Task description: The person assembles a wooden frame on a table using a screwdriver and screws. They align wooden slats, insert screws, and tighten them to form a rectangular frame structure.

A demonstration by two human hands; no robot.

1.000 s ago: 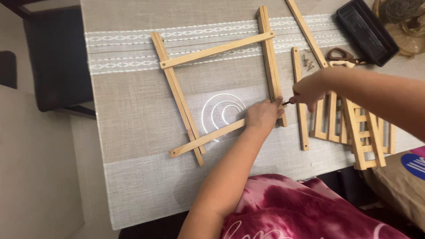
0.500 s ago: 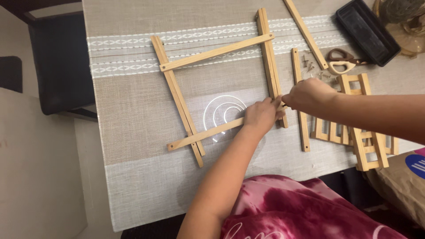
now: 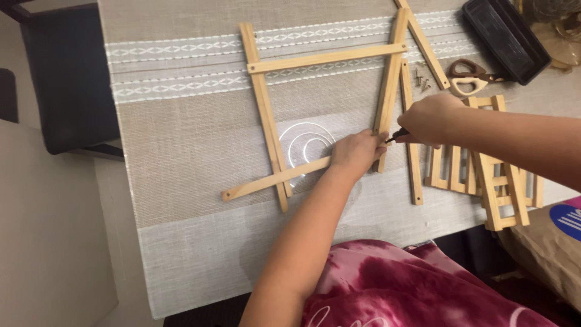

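A frame of light wooden slats (image 3: 264,115) lies on the beige cloth-covered table (image 3: 181,242). My left hand (image 3: 356,153) presses down where the lower cross slat (image 3: 272,179) meets the right upright slat (image 3: 388,79). My right hand (image 3: 431,118) is closed around a small dark-tipped tool (image 3: 396,135), its tip at that same joint. The tool's handle is hidden inside my fist.
A loose slat (image 3: 410,151) and two slatted wooden panels (image 3: 490,175) lie to the right. Scissors (image 3: 469,77), several small screws (image 3: 420,80) and a black tray (image 3: 505,36) sit at the far right. A dark chair (image 3: 66,79) stands at the left.
My right hand has moved left to the joint with the tool. The lower slat's left end has swung lower across the left upright. The view has shifted a little.
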